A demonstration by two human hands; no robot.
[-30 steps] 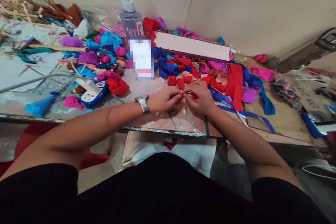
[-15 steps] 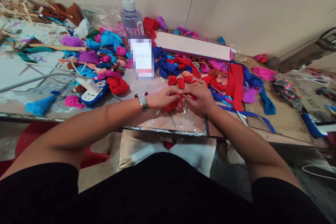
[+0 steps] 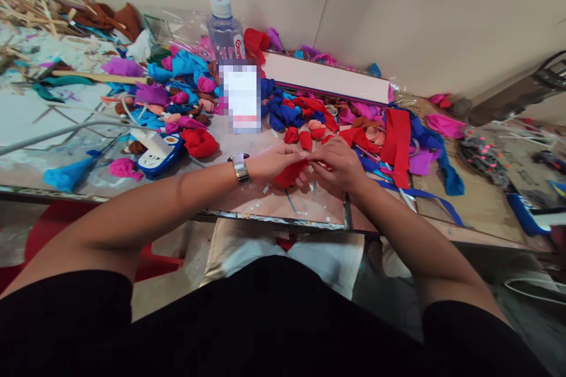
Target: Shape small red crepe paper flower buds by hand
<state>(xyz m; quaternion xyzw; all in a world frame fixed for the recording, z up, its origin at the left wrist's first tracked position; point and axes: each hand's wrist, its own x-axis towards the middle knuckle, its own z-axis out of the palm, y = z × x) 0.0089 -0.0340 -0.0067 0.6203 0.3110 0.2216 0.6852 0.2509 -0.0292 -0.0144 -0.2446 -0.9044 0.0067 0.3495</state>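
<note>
Head view looks down on 2 bare hands meeting near the front edge of a cluttered worktable [image 3: 305,206]. Left hand [image 3: 275,164], with a metal wristwatch [image 3: 240,167] on its wrist, pinches a red fabric piece [image 3: 289,174] between thumb and fingertips; the cloth hangs from the pinch toward 7 o'clock, just above the tabletop. Right hand [image 3: 338,165] closes on the same red fabric piece from the 3 o'clock side, fingertips touching those of the left hand, so both hands grasp it together.

At 12 o'clock from the hands, close by, lie small red rolled buds [image 3: 298,138]. Farther toward 12 o'clock sits a heap of blue scraps [image 3: 280,115], and behind it a long pink box [image 3: 329,78] lies along the wall. At 1 o'clock a broad red fabric strip [image 3: 397,141] lies over purple and blue cloth. A blue ribbon [image 3: 424,195] runs off toward 4 o'clock.

At 10 o'clock a crumpled red cloth [image 3: 200,142] sits just beside a blue and white power strip [image 3: 159,152]. At 11 o'clock, well back, a clear water bottle [image 3: 224,32] stands upright against the wall, with turquoise, pink and purple scraps [image 3: 177,85] piled at its 8 o'clock side. Wooden sticks [image 3: 39,12] are heaped in the far corner at 10 o'clock. A turquoise cone [image 3: 66,175] lies near the table's front edge at 9 o'clock.
</note>
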